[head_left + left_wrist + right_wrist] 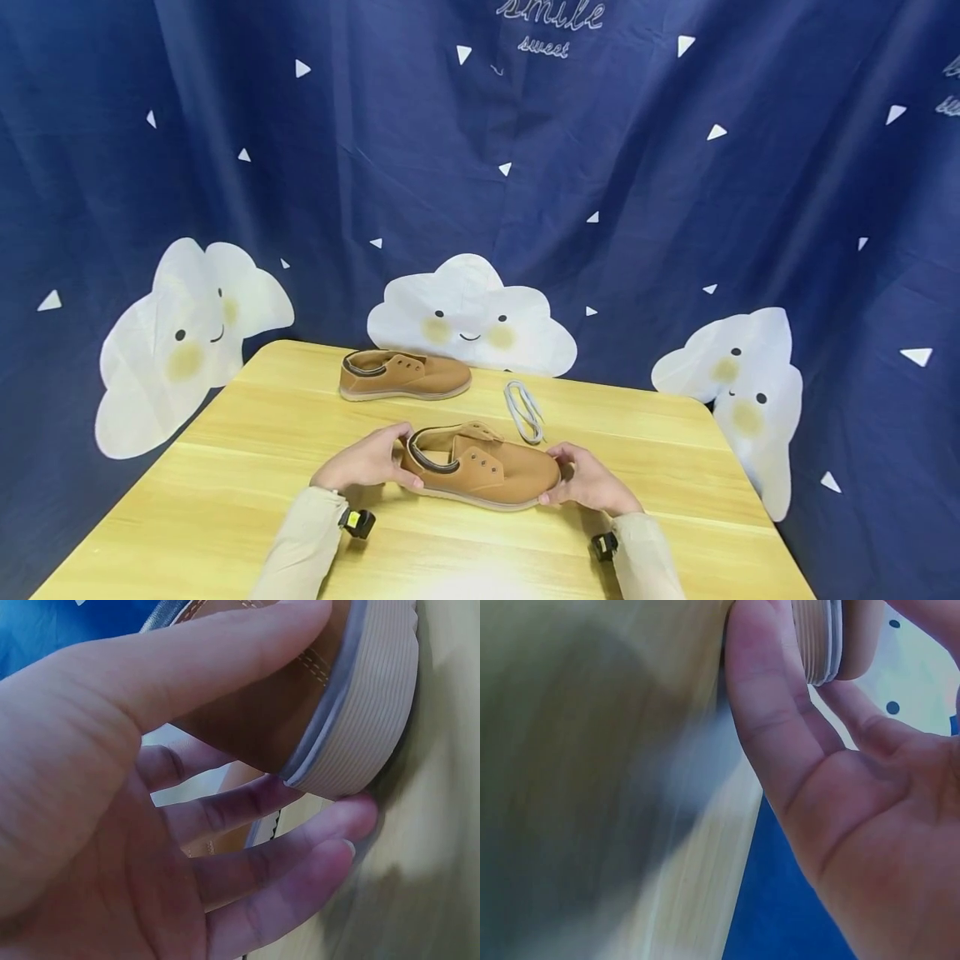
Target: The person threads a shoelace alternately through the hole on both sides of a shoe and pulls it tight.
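A brown lace-up shoe [517,477] with no lace in its eyelets lies between my two hands, its toe towards the right. My left hand [366,460] grips the heel, thumb along the near side and fingers round the back. In the left wrist view the thumb lies over the brown upper, and fingertips touch the pale ribbed sole [367,697]. At the toe, my right hand [594,482] holds the front end between thumb and fingers. The right wrist view shows those fingers about the sole's edge [816,641].
Behind stands a matching brown shoe [431,379], also toe to the right. A looped pale shoelace [516,410] lies right of it on the wooden table [210,483]. A dark blue curtain [622,67] with printed clouds hangs past the table's far edge.
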Available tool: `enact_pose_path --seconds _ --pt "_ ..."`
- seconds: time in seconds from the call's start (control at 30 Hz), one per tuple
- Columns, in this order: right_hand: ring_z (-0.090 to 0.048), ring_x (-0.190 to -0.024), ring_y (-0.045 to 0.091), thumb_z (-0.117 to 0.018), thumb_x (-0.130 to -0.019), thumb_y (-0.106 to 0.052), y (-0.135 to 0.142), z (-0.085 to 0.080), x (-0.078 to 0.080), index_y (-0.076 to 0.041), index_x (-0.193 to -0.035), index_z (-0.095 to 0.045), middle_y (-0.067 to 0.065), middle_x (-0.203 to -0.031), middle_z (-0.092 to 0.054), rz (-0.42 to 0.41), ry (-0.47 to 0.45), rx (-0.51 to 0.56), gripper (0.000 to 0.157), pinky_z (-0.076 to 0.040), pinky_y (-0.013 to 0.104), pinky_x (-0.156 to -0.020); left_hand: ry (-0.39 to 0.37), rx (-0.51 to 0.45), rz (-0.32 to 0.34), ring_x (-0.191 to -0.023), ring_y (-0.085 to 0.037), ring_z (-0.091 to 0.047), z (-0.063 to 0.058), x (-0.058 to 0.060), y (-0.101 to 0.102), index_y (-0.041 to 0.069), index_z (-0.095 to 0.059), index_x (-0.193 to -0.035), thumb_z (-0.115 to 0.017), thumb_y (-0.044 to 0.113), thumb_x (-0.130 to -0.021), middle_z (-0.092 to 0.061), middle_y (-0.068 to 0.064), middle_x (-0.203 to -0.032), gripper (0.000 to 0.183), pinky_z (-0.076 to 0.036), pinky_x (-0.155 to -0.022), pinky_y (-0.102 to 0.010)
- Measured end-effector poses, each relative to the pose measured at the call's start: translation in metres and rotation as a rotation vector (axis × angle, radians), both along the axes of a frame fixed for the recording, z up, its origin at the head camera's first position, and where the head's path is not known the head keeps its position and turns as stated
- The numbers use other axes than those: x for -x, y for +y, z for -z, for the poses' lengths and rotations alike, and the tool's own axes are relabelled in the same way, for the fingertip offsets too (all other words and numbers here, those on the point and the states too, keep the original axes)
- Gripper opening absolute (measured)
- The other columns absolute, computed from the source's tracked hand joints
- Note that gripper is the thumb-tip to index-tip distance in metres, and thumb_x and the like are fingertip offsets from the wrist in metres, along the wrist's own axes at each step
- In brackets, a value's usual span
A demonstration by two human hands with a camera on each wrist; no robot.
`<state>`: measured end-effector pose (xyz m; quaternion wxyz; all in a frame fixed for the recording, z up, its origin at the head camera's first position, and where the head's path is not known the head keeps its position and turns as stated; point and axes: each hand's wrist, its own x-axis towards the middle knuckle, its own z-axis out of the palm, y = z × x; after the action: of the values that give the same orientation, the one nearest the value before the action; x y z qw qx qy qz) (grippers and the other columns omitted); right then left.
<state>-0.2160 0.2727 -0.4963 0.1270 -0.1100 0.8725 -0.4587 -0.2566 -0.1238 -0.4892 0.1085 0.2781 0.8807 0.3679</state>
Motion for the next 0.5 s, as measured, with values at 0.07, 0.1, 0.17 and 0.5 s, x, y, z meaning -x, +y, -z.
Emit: enact_pose_path --seconds 0.07,0.1,0.17,0.5 --pt "-0.057 -0.108 0.022 -0.093 -0.072 -0.010 -0.0007 0.0002 -0.0001 -0.003 -0.126 -0.061 0.012 -0.117 -0.064 -0.001 -0.002 -0.003 0.063 -0.040 0.043 -0.101 -0.014 -0.005 -0.001 -0.087 -0.017 -0.054 0.0001 -0.0005 -0.0005 0.008 -0.059 -0.115 -0.093 0.033 -0.074 -0.064 -0.007 -0.113 0.059 -0.048 -0.080 -0.033" --pt "-0.057 -0.108 0.022 -0.093 -0.072 -0.010 -0.0007 0.0001 -0.0006 -0.003 -0.126 -0.061 0.011 -0.117 -0.064 -0.003 -0.001 -0.005 0.063 -0.039 0.043 -0.101 -0.023 -0.010 0.002 -0.083 -0.017 -0.053 -0.0003 -0.0010 -0.0006 0.008 -0.059 -0.115 -0.093 0.033 -0.074 -0.063 -0.008 -0.112 0.059 -0.047 -0.077 -0.032" --pt "-0.057 -0.107 0.022 -0.093 -0.072 -0.010 -0.0004 -0.0001 -0.0013 -0.003 -0.125 -0.061 0.011 -0.117 -0.064 -0.009 0.003 -0.013 0.063 -0.040 0.042 -0.101 -0.040 -0.015 0.006 -0.078 -0.016 -0.051 -0.0018 -0.0019 -0.0004 0.007 -0.058 -0.115 -0.093 0.033 -0.074 -0.062 -0.008 -0.109 0.060 -0.045 -0.073 -0.031" --pt "-0.057 -0.096 0.023 -0.092 -0.072 -0.008 0.0001 -0.0022 -0.0026 0.003 -0.121 -0.058 0.015 -0.112 -0.061 -0.084 -0.003 0.001 0.061 -0.045 0.037 -0.091 -0.079 0.006 0.013 -0.078 -0.016 -0.050 -0.0077 -0.0052 -0.0005 0.010 -0.056 -0.110 -0.094 0.032 -0.073 -0.057 -0.003 -0.096 0.058 -0.043 -0.070 -0.031"
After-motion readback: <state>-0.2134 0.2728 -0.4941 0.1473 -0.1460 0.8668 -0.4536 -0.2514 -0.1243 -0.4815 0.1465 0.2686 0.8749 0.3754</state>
